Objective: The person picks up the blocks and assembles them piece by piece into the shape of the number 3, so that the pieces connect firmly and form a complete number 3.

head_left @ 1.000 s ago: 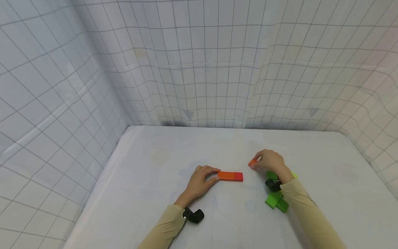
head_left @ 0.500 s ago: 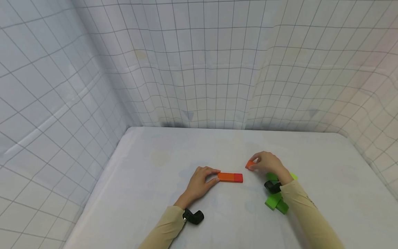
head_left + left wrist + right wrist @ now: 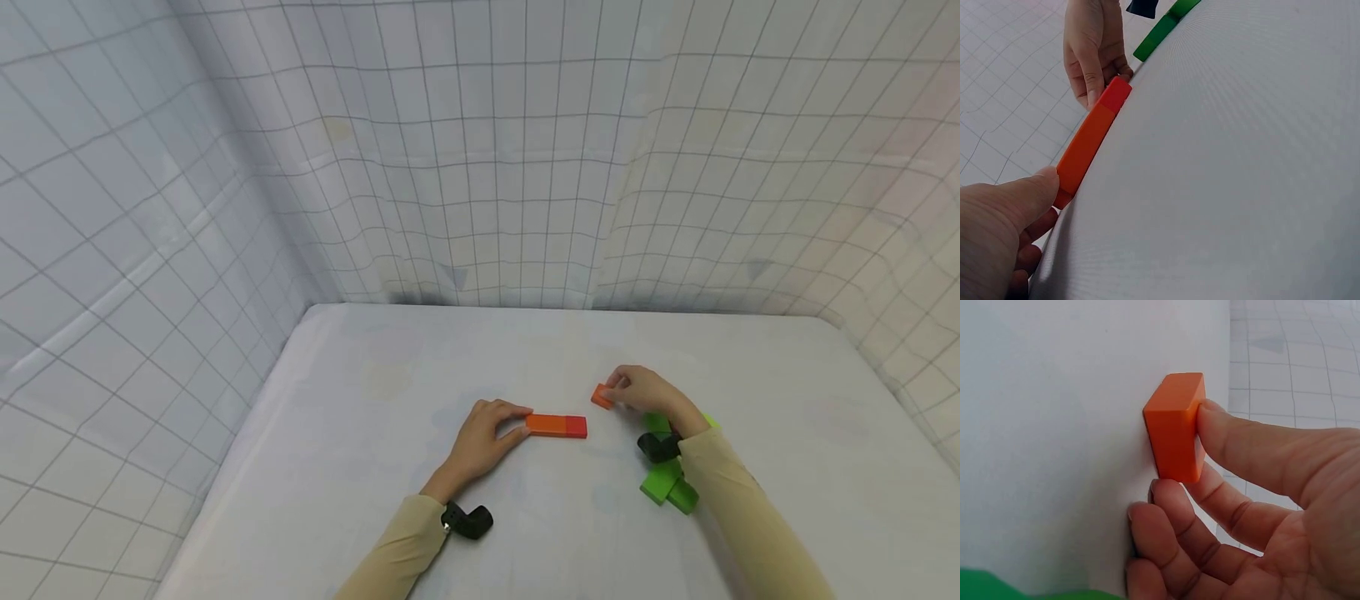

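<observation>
A long orange piece [image 3: 545, 426] lies on the table with a red block [image 3: 576, 427] against its right end, forming one straight row. My left hand [image 3: 480, 437] pinches the row's left end between thumb and index finger; the left wrist view shows that thumb [image 3: 1038, 187] on the orange side. Behind and right of the row, my right hand [image 3: 645, 390] holds a small orange block [image 3: 1172, 437]. Its thumb presses one face of the block in the right wrist view, with the other fingers curled below. Whether this block touches the table is hard to tell.
Several green blocks [image 3: 660, 482] lie under and beside my right wrist, partly hidden by it. A yellow-green block [image 3: 712, 422] peeks out past the forearm. White grid-patterned curtains [image 3: 525, 167] surround the white table [image 3: 420, 358] at the back and sides.
My right hand has shifted slightly left with the small orange block, which has turned a little, and more of it shows. My left hand and the orange-red row have stayed in place.
</observation>
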Demonstrator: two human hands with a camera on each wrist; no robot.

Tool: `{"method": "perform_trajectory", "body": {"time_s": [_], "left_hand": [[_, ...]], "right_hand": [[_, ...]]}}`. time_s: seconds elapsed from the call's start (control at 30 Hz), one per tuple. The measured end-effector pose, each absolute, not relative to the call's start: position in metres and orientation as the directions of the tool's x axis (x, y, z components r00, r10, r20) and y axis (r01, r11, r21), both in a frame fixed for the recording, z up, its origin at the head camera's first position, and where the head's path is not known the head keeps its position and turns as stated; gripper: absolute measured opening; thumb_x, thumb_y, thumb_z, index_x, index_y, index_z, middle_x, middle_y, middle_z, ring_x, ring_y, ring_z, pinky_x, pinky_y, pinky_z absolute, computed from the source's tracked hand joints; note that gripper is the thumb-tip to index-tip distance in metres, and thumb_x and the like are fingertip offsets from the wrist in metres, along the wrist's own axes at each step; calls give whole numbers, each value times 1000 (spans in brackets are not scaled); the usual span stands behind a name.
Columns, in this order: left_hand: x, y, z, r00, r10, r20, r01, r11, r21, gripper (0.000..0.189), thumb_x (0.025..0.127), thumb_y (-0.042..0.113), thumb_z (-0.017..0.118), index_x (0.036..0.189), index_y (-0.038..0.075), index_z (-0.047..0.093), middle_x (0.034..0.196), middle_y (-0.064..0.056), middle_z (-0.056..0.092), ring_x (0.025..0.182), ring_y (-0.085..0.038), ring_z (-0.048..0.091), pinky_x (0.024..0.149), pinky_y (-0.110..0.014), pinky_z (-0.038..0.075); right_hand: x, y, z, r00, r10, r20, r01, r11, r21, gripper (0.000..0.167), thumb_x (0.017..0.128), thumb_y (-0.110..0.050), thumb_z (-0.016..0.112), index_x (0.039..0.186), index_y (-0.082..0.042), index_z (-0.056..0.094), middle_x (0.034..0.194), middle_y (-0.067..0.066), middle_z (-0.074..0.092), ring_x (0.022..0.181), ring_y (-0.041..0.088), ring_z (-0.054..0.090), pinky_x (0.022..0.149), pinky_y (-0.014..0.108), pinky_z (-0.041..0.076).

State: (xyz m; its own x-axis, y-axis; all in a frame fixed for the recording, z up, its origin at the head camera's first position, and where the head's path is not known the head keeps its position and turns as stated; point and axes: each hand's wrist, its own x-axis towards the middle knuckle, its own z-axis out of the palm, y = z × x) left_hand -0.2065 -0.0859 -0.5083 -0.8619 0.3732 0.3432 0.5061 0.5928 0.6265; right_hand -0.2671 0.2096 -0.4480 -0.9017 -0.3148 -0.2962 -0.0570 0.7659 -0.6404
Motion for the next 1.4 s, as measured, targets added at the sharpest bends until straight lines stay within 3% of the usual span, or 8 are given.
{"method": "perform_trajectory", "body": {"time_s": [0.47, 1.4], "left_hand": [[-206, -88, -508, -868, 368, 333, 495, 601, 628, 29, 89, 31, 68, 116, 20, 69, 110, 8, 65, 94, -13, 48, 82, -32, 41], [-205, -85, -506, -868, 372, 328, 495, 601, 628, 29, 89, 30, 68, 115, 19, 69, 109, 8, 64, 94, -13, 48, 82, -31, 40]], "right_hand": [[-269, 192, -456, -900, -371, -227, -129, 726, -676, 17, 91, -21, 64, 101, -7, 64, 85, 5, 57, 73, 21, 52, 65, 32, 44], [-262, 193, -465, -886, -417, -203, -140, 658, -740, 18, 88, -27, 70, 99, -14, 71, 82, 2, 57, 78, 20, 47, 67, 33, 38]]}}
